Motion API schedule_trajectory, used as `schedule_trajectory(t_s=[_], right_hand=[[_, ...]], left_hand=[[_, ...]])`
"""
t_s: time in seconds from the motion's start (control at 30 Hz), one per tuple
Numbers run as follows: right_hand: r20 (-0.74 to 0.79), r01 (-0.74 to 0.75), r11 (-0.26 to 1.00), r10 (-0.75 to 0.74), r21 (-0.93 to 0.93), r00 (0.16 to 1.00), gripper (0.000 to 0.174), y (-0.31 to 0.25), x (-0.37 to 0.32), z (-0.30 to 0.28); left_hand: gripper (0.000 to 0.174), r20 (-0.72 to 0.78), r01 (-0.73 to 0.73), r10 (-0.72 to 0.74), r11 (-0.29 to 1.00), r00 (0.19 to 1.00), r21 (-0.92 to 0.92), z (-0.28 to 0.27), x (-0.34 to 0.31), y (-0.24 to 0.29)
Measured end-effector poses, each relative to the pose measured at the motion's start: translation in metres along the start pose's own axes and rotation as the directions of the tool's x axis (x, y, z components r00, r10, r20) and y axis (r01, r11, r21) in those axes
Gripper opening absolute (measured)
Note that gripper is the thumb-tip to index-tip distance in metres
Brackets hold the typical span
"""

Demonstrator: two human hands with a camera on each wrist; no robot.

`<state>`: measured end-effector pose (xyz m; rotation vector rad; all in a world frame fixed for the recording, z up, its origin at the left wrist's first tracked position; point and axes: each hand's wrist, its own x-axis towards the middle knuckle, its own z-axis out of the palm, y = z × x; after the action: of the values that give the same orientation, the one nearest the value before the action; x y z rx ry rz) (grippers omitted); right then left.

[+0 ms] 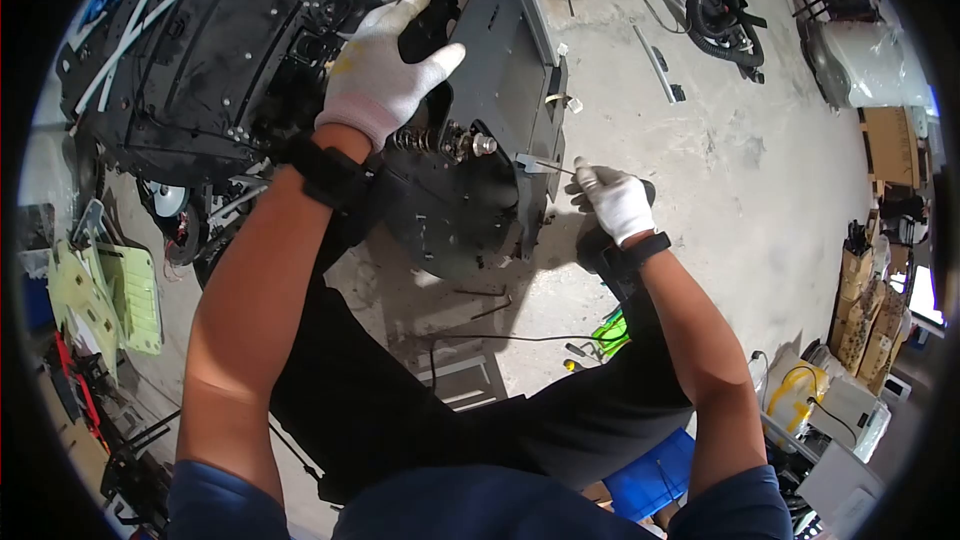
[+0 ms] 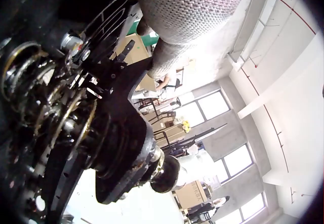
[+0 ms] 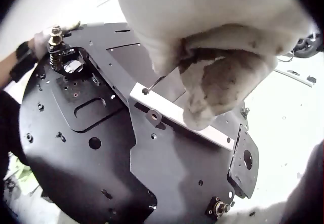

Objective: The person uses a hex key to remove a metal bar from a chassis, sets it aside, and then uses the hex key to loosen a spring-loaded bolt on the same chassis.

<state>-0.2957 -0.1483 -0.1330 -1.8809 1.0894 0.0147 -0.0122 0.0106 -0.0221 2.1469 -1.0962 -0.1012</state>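
Pale concrete floor (image 1: 720,190) spreads under the work, with brown cardboard boxes (image 1: 890,145) along the right and pale green plastic panels (image 1: 130,290) at the left. Directly in front of the person stands a large dark grey assembly of flat metal plates (image 3: 66,173), right beside a broad black panel (image 1: 200,50) dotted with small fasteners. Its face is matt, with a broadly rounded outer edge, one round hole, a looped slot and several small bolts. A metal coil spring (image 1: 418,138) with a shiny threaded end juts from it, and a brass-coloured fitting (image 3: 220,207) sits near another edge. An angled dark bracket (image 3: 247,159) with a large oval opening projects at one side. Across the plates lies a straight white rectangular bar (image 3: 162,105) with a hole near each end.

Gloved in white knit, the left hand (image 1: 380,70) rests on the assembly above the spring, thumb and fingers spread wide. The right hand (image 1: 620,205), in a white glove with grey smudges, pinches a thin metal rod (image 3: 163,78) whose tip meets the hole at one end of the bar.
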Motion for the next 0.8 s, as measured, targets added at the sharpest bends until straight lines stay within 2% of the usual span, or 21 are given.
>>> schedule_trajectory(t_s=[0.03, 0.1, 0.17, 0.2, 0.27, 0.4, 0.47, 0.5, 0.57, 0.6, 0.67, 0.8], right_hand=[[0.028, -0.084, 0.979, 0.081, 0.184, 0.996, 0.036, -0.003, 0.001, 0.001], [0.044, -0.101, 0.976, 0.094, 0.194, 0.995, 0.039, -0.008, 0.002, -0.001], [0.046, -0.033, 0.997, 0.036, -0.065, 0.998, 0.039, -0.009, 0.004, -0.002], [0.040, -0.031, 0.997, 0.033, -0.064, 0.999, 0.039, -0.008, 0.003, -0.004], [0.097, 0.048, 0.976, -0.028, -0.211, 0.995, 0.040, -0.018, -0.005, -0.006], [0.092, 0.057, 0.941, -0.028, -0.335, 0.995, 0.042, -0.024, -0.006, -0.005], [0.112, 0.168, 0.814, -0.126, -0.556, 0.986, 0.033, -0.036, -0.008, -0.010], [0.112, 0.168, 0.814, -0.127, -0.556, 0.986, 0.033, -0.040, -0.008, -0.012], [0.210, 0.173, 0.731, -0.042, -0.660, 0.977, 0.042, -0.047, -0.009, -0.015], [0.213, 0.178, 0.731, -0.046, -0.659, 0.976, 0.042, -0.052, -0.010, -0.015], [0.225, 0.207, 0.642, -0.054, -0.738, 0.973, 0.042, -0.058, -0.015, -0.012], [0.199, 0.237, 0.598, -0.130, -0.766, 0.971, 0.035, -0.052, -0.016, -0.007]], left_hand=[[0.064, 0.003, -0.008, 0.008, 1.000, 1.000, 0.008, -0.001, 0.000, -0.001], [0.065, 0.005, -0.011, 0.011, 1.000, 1.000, 0.016, -0.002, 0.000, 0.001], [0.065, 0.005, -0.002, 0.002, 1.000, 1.000, 0.002, -0.002, 0.000, 0.003], [0.065, 0.015, 0.013, -0.013, 1.000, 1.000, 0.002, -0.002, 0.000, 0.002], [0.065, 0.024, 0.030, -0.030, 1.000, 0.999, 0.001, -0.002, 0.001, 0.003], [0.065, 0.020, 0.033, -0.033, 0.999, 0.999, -0.007, -0.001, 0.001, 0.001], [0.065, 0.016, 0.036, -0.035, 0.999, 0.999, -0.027, -0.001, 0.000, 0.002], [0.065, 0.029, 0.058, -0.057, 0.998, 0.998, -0.029, -0.002, 0.000, 0.004], [0.064, 0.040, 0.081, -0.080, 0.996, 0.996, -0.027, -0.002, 0.000, 0.006], [0.064, 0.032, 0.062, -0.061, 0.998, 0.998, -0.028, -0.002, 0.000, 0.006], [0.064, 0.021, 0.051, -0.051, 0.998, 0.998, -0.026, -0.003, -0.001, 0.007], [0.065, 0.029, 0.049, -0.049, 0.999, 0.998, 0.001, -0.003, -0.001, 0.005]])
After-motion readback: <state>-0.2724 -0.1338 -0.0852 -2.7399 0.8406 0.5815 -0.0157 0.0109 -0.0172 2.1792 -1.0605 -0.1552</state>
